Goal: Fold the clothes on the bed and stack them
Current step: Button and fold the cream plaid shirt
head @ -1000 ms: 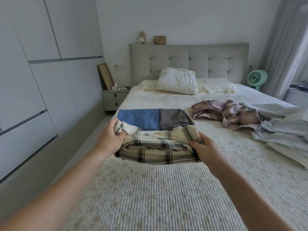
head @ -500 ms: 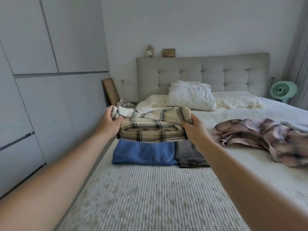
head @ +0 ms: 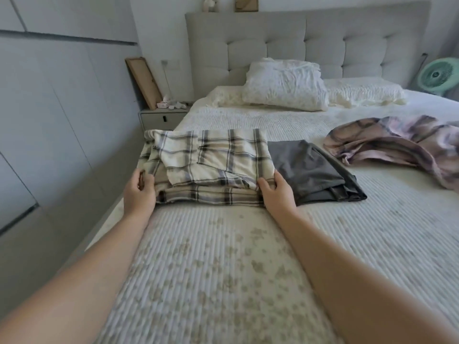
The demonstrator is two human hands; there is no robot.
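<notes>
Folded cream plaid garment (head: 208,167) now down at the left edge of the bed (head: 223,281); half a second ago held in the air above the blue folded piece, a second ago carried low in front of it. Blue piece no longer visible: presumably covered by the plaid, so stack started. Folded grey garment (head: 310,170) just beside the plaid on its right, touching along one side, not stacked. Camera angle also shifted downward; headboard now cut off at top.

Judgement: placement step essentially done, release pending. Top layers of plaid slightly askew, one flap offset toward the near left corner; may need squaring. Crumpled pink-plaid garment (head: 397,142) lying unfolded toward the right side of the bed, well apart from the stack: likely next item. Task partway along.

Left hand (head: 139,192): at near-left corner of the plaid, fingers curled around the edge layers, thumb on top, grip on the fabric. Right hand (head: 278,192): at near-right corner, between plaid and grey piece, thumb on top of the fold, fingers tucked against the side; grip apparently pinching the edge, though fingertips hidden. Both arms extended forward, roughly parallel, palms facing inward.
</notes>
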